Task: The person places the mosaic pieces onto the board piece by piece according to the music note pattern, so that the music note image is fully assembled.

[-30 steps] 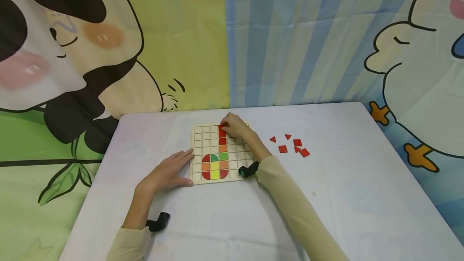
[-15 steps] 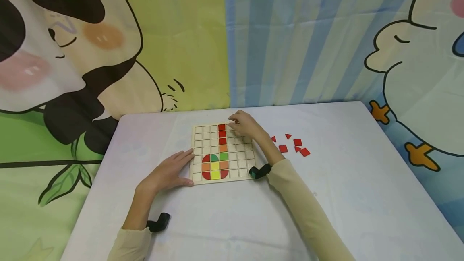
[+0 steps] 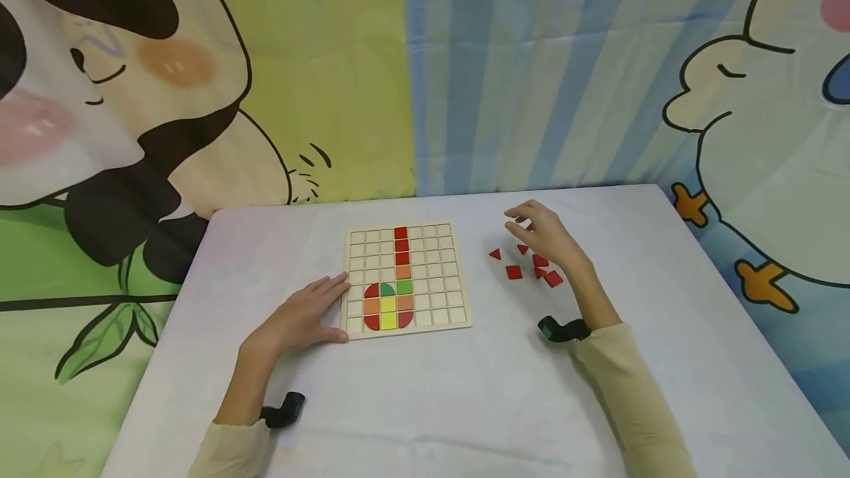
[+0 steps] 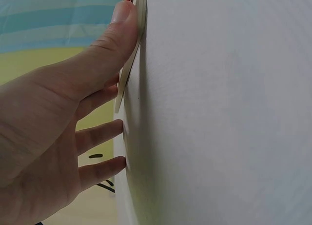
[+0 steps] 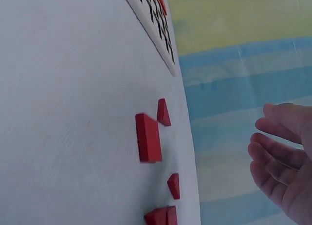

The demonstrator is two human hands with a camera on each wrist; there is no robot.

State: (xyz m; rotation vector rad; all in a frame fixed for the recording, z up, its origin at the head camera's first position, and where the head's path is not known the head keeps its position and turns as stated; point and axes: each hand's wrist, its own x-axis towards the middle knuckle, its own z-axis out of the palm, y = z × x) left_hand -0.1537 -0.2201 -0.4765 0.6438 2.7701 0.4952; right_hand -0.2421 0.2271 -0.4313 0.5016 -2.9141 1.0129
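A wooden grid board (image 3: 434, 268) lies on the table. Set into its cells are a column of red square tiles (image 3: 401, 245) and, below, a rounded cluster of red, orange, yellow and green tiles. My left hand (image 3: 302, 319) rests at the board's left edge with fingers spread. In the left wrist view its thumb (image 4: 124, 20) lies along the board's side. Off to the right, my right hand (image 3: 547, 234) hovers over the loose red pieces, fingers loosely bent and holding nothing. Those are square tiles (image 3: 513, 272) and small triangles (image 3: 495, 254); one square is partly under the hand.
The table (image 3: 425, 397) has a white cloth. Behind it hang printed curtains (image 3: 518, 72) with a panda and a white cartoon animal. A black wrist camera (image 3: 284, 411) sits on the left wrist, another black camera (image 3: 563, 330) on the right.
My right hand has left the top of the board's red column and moved right, over the loose pieces. The topmost red tile now shows uncovered. My left hand stays at the board's edge.
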